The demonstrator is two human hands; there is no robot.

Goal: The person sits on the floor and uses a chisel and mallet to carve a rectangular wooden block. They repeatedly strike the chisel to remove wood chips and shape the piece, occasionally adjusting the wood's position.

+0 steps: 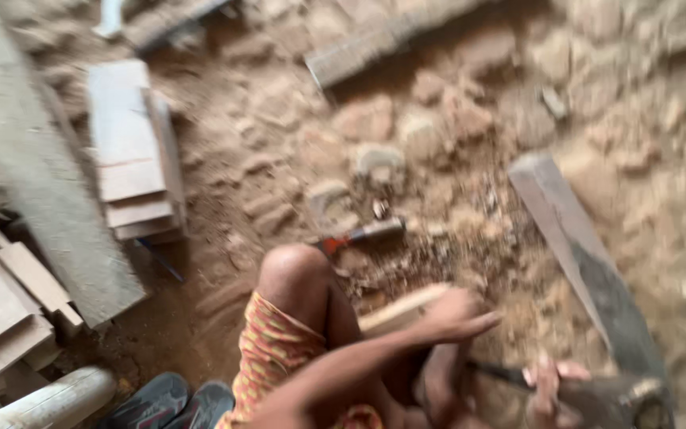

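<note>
The left hand (454, 316) is gripping a pale wooden piece (402, 308) near the bent knee (291, 270). The right hand (553, 389) is clutching the dark handle of a broad blade (581, 254), angled over the dirt floor (438, 119). Stacked boards (132, 151) are lying far left.

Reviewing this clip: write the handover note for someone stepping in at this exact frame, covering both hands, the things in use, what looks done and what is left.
Left hand: holds a pale wood piece steady, low by the bent knee.
Right hand: grips the handle of a broad, long blade, raised over the stony, dusty ground.
Nearby: a red-handled tool lies on the ground ahead; stacked boards to the left.
Done: chips and debris lie around the work spot.
Left: blur hides how far the wood piece is shaped.
</note>
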